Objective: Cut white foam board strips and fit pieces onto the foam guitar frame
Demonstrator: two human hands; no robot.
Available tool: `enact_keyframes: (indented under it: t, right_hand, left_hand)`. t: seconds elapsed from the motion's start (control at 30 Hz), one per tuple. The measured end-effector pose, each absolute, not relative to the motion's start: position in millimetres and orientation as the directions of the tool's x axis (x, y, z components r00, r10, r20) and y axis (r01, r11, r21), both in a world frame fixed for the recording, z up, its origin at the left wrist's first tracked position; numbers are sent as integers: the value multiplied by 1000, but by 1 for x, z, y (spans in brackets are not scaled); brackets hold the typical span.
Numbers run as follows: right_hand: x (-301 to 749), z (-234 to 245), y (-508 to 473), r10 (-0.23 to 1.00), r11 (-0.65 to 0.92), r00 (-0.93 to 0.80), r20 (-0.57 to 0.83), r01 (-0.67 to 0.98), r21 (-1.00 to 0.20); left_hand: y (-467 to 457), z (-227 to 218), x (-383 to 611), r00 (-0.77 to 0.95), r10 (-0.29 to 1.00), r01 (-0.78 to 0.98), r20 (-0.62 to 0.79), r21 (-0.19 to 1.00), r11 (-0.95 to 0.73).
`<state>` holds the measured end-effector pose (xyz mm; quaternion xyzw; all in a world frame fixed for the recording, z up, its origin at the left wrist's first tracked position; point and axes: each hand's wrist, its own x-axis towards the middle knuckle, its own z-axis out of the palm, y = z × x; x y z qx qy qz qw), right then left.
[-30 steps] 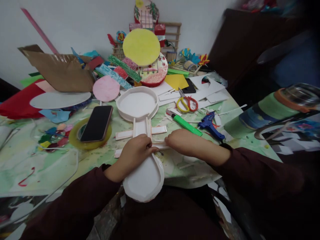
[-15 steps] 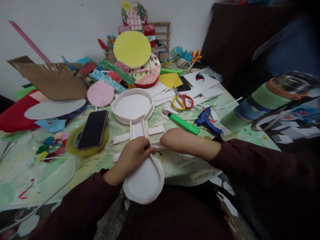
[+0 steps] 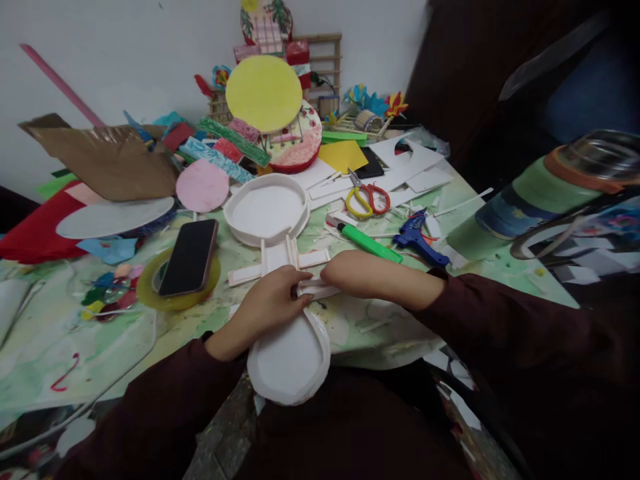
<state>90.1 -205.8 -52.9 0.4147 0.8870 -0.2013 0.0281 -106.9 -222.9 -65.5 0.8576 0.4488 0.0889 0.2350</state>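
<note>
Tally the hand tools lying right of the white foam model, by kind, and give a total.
Scissors: 1
Green knife: 1
Blue glue gun: 1
Total: 3

**Crowded table, little free room near the hands**

Left hand (image 3: 270,303) and right hand (image 3: 357,275) meet over white foam model (image 3: 280,267). Phone (image 3: 189,247) on tape roll (image 3: 150,288) blocks left side. Green cutter (image 3: 367,241), glue gun (image 3: 417,237), scissors (image 3: 365,198) crowd right. Bare table (image 3: 100,333) lies open front-left. Bottle (image 3: 540,200) walls far right.
</note>
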Motion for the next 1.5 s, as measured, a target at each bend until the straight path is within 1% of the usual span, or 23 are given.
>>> enact_keyframes:
  t: [0.07, 0.1, 0.23, 0.33, 0.4, 0.47, 0.53, 0.6, 0.7, 0.9, 1.1, 1.2, 1.33, 1.4, 1.43, 1.5]
  right_hand:
    - [95, -48, -203, 650, 636, -705, -285, 709, -303]
    - [98, -46, -201, 627, 643, -716, -307, 698, -315]
    - [109, -37, -196, 612, 566, -718, -331, 690, -450]
    - [118, -32, -196, 583, 529, -746, -323, 650, -545]
    - [121, -32, -199, 576, 522, -758, -306, 629, -576]
    - [122, -36, -206, 614, 544, -738, -278, 652, -528]
    - [120, -43, -213, 682, 570, -697, -223, 697, -435]
    - [117, -53, -218, 723, 589, -672, -157, 720, -367]
    - [116, -66, -219, 740, 605, -665, -99, 722, -336]
    - [118, -74, -219, 760, 597, -649, -24, 713, -367]
    - [122, -64, -233, 864, 477, -503, 34, 793, -379]
    - [122, -63, -242, 912, 395, -400, 88, 802, -448]
    - [120, -74, -251, 963, 270, -224, 152, 759, -593]
    - [117, -81, -254, 970, 244, -172, 174, 740, -627]
    - [115, -83, -255, 967, 249, -161, 196, 743, -621]
    - [113, -86, -255, 950, 297, -178, 258, 771, -563]
  left_hand:
    - [-223, -66, -106, 573, 818, 727, -45, 489, -482]
    - [-223, -66, -106, 567, 823, 728, -41, 493, -477]
    - [-224, -65, -106, 542, 839, 746, -60, 495, -446]
    - [-224, -66, -107, 553, 831, 740, -59, 494, -457]
    - [-223, -67, -108, 565, 824, 725, -44, 504, -470]
    - [-223, -68, -109, 574, 818, 712, -31, 513, -480]
    - [-222, -69, -109, 572, 820, 712, -28, 514, -479]
    - [-223, -68, -109, 571, 820, 717, -32, 506, -480]
    - [-222, -66, -108, 575, 818, 721, -36, 496, -485]
    - [-221, -62, -106, 569, 821, 715, -53, 525, -461]
    - [-226, -64, -107, 570, 821, 710, -29, 520, -475]
    - [-229, -65, -108, 566, 825, 715, -10, 503, -485]
    - [-230, -63, -107, 600, 800, 695, -11, 502, -515]
    - [-229, -62, -106, 612, 790, 693, -22, 497, -523]
    - [-228, -61, -106, 614, 789, 695, -29, 492, -524]
    - [-227, -60, -105, 613, 789, 703, -40, 484, -522]
